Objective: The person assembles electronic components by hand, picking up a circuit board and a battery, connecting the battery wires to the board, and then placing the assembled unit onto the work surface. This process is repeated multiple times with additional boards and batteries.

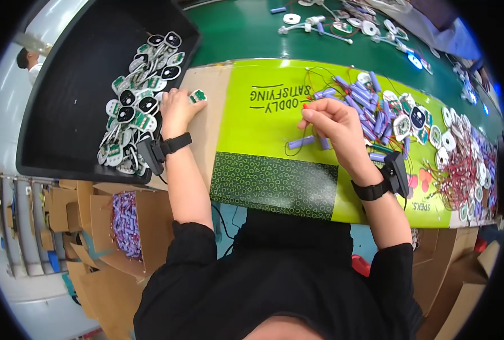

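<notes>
My left hand (pixel 178 109) is over the right rim of the black tray, fingers spread. A small white-rimmed green circuit board (pixel 197 96) touches its thumb; I cannot tell whether it is gripped. Just left of the fingers, a heap of similar boards in white casings (pixel 143 105) fills part of the tray. My right hand (pixel 334 122) is raised over the yellow-green mat, thumb and forefinger pinching a small red wire end (pixel 305 106). Below it lies a purple cylindrical battery (pixel 302 142) with a thin dark lead curving up toward the fingers. More purple batteries (pixel 371 107) are piled just beyond this hand.
The black tray (pixel 65 119) stands at the left on cardboard (pixel 206 107). Round white parts with red wires (pixel 458 170) are heaped at the right. Behind the yellow-green mat (pixel 257 124) runs a green surface (pixel 229 34) with loose parts. A carton of batteries (pixel 126 224) sits low left.
</notes>
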Tool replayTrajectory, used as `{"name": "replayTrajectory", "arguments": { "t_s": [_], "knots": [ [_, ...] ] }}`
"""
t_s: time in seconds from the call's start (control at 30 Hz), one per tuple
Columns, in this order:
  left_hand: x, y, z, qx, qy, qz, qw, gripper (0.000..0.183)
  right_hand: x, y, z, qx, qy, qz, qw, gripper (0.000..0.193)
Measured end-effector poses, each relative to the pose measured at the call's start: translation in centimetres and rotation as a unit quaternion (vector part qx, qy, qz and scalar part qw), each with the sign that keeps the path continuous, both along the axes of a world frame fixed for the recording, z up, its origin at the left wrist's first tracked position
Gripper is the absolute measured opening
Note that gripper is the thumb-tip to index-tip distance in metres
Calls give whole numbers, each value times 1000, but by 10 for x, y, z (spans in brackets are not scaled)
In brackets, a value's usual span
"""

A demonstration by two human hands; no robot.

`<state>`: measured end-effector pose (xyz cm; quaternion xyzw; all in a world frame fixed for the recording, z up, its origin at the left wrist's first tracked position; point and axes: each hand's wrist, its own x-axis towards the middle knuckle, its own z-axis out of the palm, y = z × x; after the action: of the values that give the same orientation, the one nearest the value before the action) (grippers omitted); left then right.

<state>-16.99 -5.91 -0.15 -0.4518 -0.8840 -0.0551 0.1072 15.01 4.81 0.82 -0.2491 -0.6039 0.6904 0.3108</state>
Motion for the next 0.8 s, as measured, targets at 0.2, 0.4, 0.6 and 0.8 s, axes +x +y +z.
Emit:
{"name": "replayTrajectory", "arguments": {
  "t_s": [0.2,0.4,0.6,0.8],
  "knots": [
    [54,43,-7,156,-199,-159,954,45,2,-2,-9,67,50,-33,996,12],
    [127,46,-8,177,-889,-215,363,46,4,-5,-8,94,4,-41,995,15],
    [148,41,-4,181,-880,-262,353,43,2,5,-11,96,-8,-9,995,17],
    [154,38,-6,235,-774,-270,522,53,0,8,-17,37,44,23,998,15]
  ]
}}
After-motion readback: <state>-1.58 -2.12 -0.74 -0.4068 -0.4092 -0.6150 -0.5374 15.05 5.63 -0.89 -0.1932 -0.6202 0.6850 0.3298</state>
